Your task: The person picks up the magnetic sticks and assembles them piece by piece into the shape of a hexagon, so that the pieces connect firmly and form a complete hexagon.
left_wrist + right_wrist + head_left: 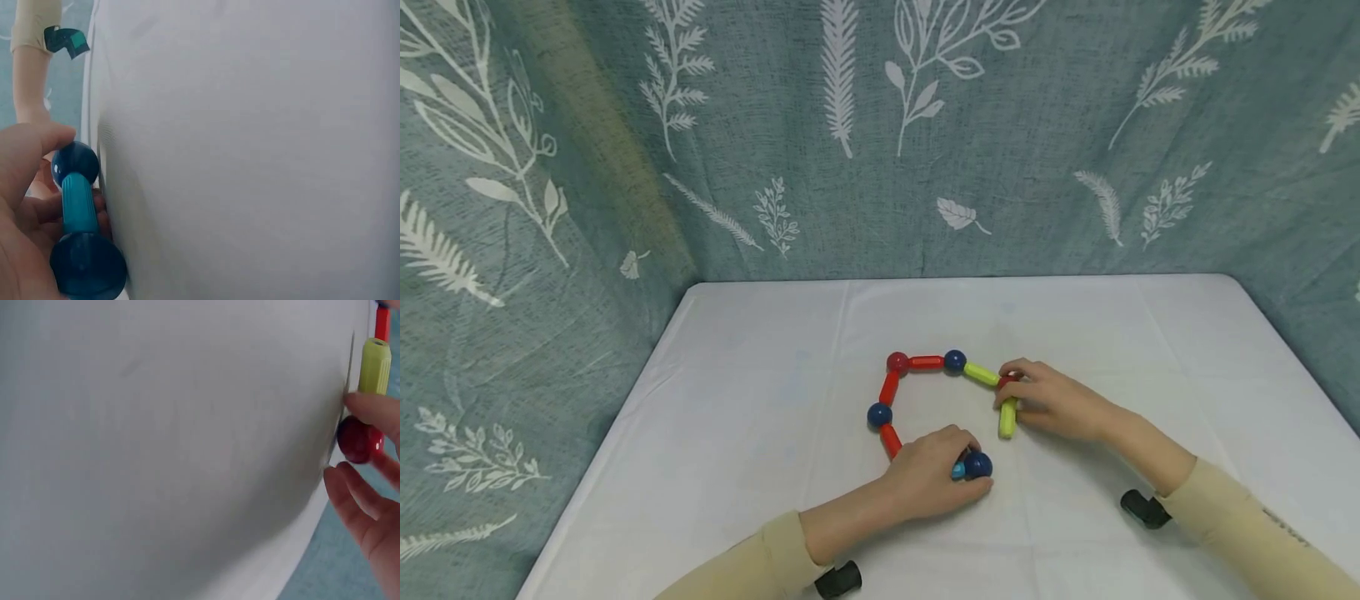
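A chain of toy rods and balls lies on the white tabletop, bent into a loop with a gap on the right. My left hand (936, 473) holds its near end, a light blue rod (79, 203) with a dark blue ball (978, 465) at each end; the thumb is against one ball. My right hand (1063, 402) grips a red ball (359, 440) between thumb and fingers. From that ball a yellow-green rod (1007, 419) points toward me, its near end free, and another yellow-green rod (981, 374) runs back. The left hand hides part of the chain.
Red rods (927, 362) join a red ball (897, 362) and dark blue balls (880, 415) along the far and left sides. A white cloth (760, 375) covers the table. Behind it hangs a green leaf-patterned curtain (865, 208). Black wrist cameras (838, 579) sit under both sleeves.
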`<state>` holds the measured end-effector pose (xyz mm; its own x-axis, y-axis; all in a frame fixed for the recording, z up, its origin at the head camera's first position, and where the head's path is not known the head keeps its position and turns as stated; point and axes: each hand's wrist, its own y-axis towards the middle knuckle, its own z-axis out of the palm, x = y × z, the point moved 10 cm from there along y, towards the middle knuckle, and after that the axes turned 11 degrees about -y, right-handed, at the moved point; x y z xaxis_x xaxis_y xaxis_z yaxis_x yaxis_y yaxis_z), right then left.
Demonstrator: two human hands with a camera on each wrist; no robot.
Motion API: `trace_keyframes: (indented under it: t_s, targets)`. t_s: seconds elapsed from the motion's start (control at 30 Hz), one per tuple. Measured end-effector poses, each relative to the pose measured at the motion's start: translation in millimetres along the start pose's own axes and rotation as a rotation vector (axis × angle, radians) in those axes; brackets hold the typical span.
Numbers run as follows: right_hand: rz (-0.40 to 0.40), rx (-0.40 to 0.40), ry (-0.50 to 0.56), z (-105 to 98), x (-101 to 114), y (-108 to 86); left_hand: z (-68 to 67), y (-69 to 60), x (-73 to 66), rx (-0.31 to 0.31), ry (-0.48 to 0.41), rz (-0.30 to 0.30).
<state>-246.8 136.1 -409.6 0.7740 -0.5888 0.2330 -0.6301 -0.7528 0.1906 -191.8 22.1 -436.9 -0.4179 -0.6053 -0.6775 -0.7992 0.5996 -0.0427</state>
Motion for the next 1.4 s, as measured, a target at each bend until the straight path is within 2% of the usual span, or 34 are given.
trace_keyframes:
  t_s: [0.2, 0.47, 0.67, 0.87, 1.0, 1.1, 1.23, 1.33, 1.4]
  targets:
    - [0.053, -0.02, 0.083, 5, 8, 0.3, -1.0, 4.6, 0.1, -0.015, -0.012, -0.028]
    - [0.076, -0.033, 0.09, 6, 21, -3.6, 1.7, 6.7, 1.9, 0.008, -0.028, -0.053]
    - [0.084, -0.014, 0.105, 8, 24, -3.5, 1.4, 5.5, 1.6, 0.016, -0.03, -0.041]
    - [0.074, 0.015, 0.188, 9, 23, -3.9, 1.9, 4.6, 0.8, 0.025, -0.03, -0.021]
    - [0.104, 0.04, 0.232, 10, 20, -4.4, -2.3, 4.5, 1.2, 0.01, -0.054, -0.005]
    - [0.186, 0.053, 0.269, 13, 14, -3.8, -18.3, 4.7, 2.5, -0.069, -0.057, 0.019]
    - [0.32, 0.025, 0.265, 15, 2, 0.9, -59.9, 7.2, 13.0, -0.28, -0.014, 0.063]
    - [0.385, 0.005, 0.206, 15, -4, 7.6, -87.3, 12.4, 37.1, -0.401, -0.01, 0.021]
    - [0.411, 0.008, 0.159, 16, -5, 12.6, -95.5, 17.5, 56.2, -0.413, -0.054, -0.026]
